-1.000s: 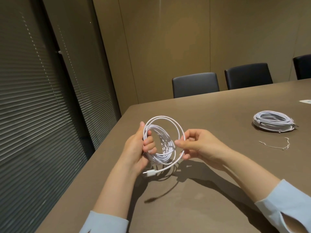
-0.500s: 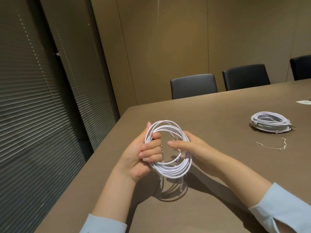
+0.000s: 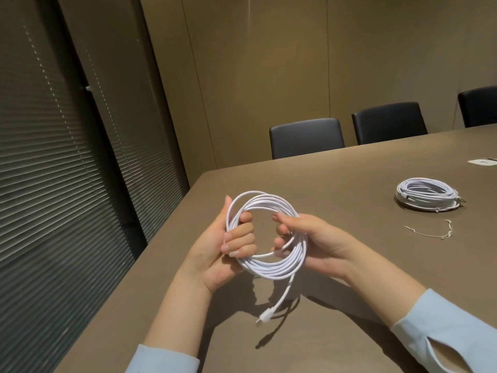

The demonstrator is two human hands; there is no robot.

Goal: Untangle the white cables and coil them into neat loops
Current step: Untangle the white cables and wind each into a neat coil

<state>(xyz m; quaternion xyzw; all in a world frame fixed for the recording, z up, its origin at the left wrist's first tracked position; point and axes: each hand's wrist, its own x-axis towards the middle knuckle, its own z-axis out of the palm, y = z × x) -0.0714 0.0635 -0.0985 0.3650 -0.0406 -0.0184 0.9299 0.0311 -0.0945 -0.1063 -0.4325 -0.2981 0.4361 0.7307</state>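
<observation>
**Both hands held the cable coil above the table**

The left hand (image 3: 228, 246) gripped the left side of the white cable coil (image 3: 271, 266), fingers curled through the ring and the thumb behind it. The right hand (image 3: 309, 238) clasped the right side, its fingers wrapped round the bundled strands. The coil stood nearly upright between them, held above the brown table (image 3: 349, 305) — one loose end hung from the bottom, its connector (image 3: 265, 316) dangling just over the tabletop. Well to the right, a second coiled cable (image 3: 427, 195) lay flat on the table, and near it — toward the person — a thin twist tie (image 3: 430, 232). Dark chairs (image 3: 306, 138) stood along the far edge.
</observation>
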